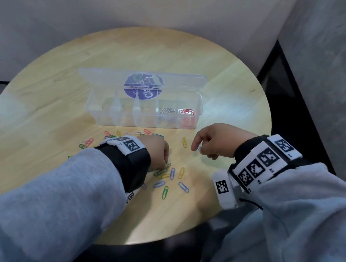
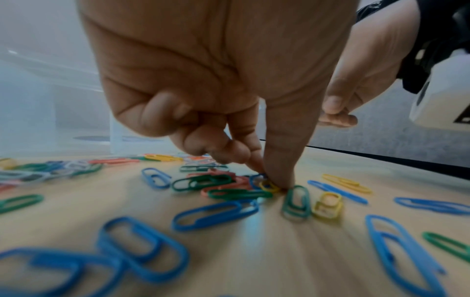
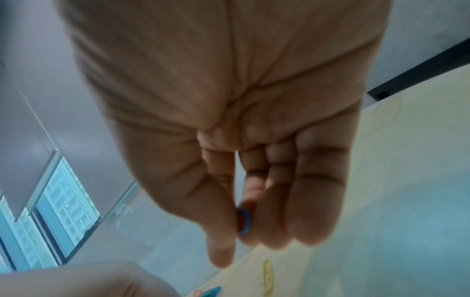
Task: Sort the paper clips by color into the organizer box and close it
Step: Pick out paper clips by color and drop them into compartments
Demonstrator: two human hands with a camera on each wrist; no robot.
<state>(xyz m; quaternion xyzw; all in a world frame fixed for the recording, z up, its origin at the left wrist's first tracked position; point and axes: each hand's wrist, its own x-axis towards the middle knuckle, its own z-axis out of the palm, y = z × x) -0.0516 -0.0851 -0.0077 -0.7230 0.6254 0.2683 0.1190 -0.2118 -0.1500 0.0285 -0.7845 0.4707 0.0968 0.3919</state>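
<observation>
The clear organizer box (image 1: 104, 110) stands open at the table's middle, lid (image 1: 100, 75) lying back. Red clips (image 1: 186, 111) fill its rightmost compartment; blue clips (image 1: 168, 111) lie in the one beside it. Loose coloured paper clips (image 1: 167, 177) are scattered in front of the box. My left hand (image 1: 166, 164) is down on that pile; thumb and index tip (image 2: 269, 178) close on overlapping blue and yellow clips (image 2: 267, 183), and which one they pinch is unclear. My right hand (image 1: 197, 148) hovers right of it, pinching a blue clip (image 3: 244, 222) between thumb and index finger.
The round wooden table (image 1: 65, 72) sits in a corner between pale walls. More clips lie left of my left wrist (image 1: 85, 142), and a yellow one (image 1: 184, 142) lies between my hands. The box's three left compartments look bare.
</observation>
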